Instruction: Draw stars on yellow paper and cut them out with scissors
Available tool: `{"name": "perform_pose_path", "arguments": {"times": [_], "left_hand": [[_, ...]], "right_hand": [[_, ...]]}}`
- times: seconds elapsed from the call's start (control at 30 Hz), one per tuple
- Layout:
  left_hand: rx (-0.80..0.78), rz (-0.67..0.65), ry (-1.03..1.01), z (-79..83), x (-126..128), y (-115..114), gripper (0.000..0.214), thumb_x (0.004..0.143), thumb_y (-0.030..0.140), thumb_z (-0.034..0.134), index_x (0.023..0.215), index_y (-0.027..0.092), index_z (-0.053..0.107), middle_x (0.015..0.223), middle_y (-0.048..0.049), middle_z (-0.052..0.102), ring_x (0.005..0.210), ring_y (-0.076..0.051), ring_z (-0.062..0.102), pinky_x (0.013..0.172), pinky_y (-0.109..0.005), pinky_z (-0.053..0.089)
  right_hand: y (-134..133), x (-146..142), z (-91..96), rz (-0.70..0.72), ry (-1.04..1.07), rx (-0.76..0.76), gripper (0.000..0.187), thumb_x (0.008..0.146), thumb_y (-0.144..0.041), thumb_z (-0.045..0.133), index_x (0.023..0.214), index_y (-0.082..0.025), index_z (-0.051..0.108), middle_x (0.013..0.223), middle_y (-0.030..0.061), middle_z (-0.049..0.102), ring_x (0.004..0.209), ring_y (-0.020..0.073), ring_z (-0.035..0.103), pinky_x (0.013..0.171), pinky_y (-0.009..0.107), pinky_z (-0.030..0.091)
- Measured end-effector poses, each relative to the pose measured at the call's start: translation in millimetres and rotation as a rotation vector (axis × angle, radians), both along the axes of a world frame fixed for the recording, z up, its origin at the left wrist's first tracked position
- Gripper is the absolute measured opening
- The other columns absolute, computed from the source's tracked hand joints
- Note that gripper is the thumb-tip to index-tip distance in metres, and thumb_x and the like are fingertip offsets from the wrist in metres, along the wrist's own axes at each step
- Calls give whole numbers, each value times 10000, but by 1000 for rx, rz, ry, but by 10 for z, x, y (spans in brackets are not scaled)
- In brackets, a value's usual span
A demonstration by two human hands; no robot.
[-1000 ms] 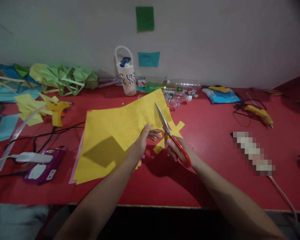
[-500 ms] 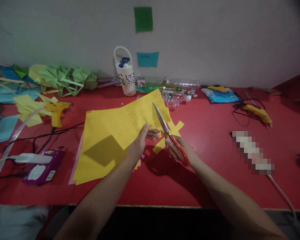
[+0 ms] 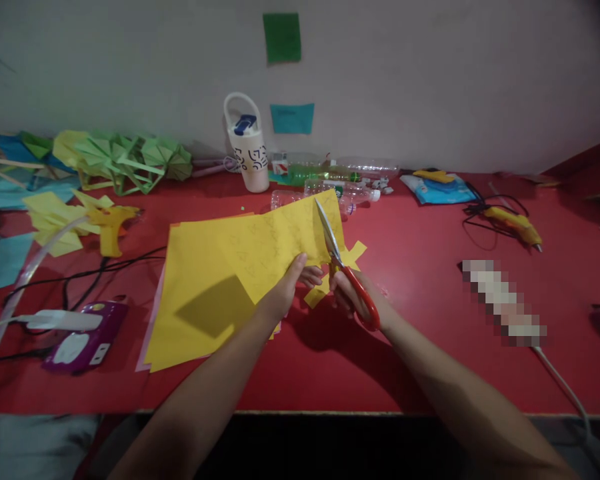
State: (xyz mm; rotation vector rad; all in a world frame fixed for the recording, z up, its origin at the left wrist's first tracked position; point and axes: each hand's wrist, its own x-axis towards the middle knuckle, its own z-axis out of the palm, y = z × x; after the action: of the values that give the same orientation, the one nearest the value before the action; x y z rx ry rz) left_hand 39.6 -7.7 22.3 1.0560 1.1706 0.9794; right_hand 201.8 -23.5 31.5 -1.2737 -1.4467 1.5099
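Observation:
My left hand (image 3: pixel 291 283) pinches the lower edge of a yellow sheet of paper (image 3: pixel 275 243) with pencil marks on it, thumb on top. Red-handled scissors (image 3: pixel 359 293) are gripped in my right hand (image 3: pixel 347 290), their blades slanting up and away across the sheet's right part. The blades look nearly closed; whether paper lies between them I cannot tell. Beneath the raised sheet, a stack of yellow paper (image 3: pixel 190 287) lies on the red table (image 3: pixel 330 380). Cut yellow scraps (image 3: pixel 354 253) rest under and beside the scissors.
A white tumbler (image 3: pixel 253 160) and clear plastic bottles (image 3: pixel 365 192) stand or lie along the wall. Yellow glue guns lie at left (image 3: pixel 111 227) and right (image 3: pixel 515 225), with black cords. A purple power box (image 3: pixel 87 340) is at left, near folded green paper shapes (image 3: pixel 130 160).
The yellow sheet has turned clockwise, its right edge lower and further right. My left hand has shifted slightly right, and the scissor blades now point more steeply away.

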Motion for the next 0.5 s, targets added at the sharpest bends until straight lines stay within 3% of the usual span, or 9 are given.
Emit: {"name": "perform_pose_path", "arguments": {"times": [0.5], "left_hand": [[-23,-27,23,-22,-28,13,592,841,723,423,722,197,665,728,-81,702,774,-224,665,870,-406,520]], "right_hand": [[-35,-41,35,-46,-5,-32,557,765,-786,563,663,-252,441,327,-120,372,264,84,368,441,265,492]]}}
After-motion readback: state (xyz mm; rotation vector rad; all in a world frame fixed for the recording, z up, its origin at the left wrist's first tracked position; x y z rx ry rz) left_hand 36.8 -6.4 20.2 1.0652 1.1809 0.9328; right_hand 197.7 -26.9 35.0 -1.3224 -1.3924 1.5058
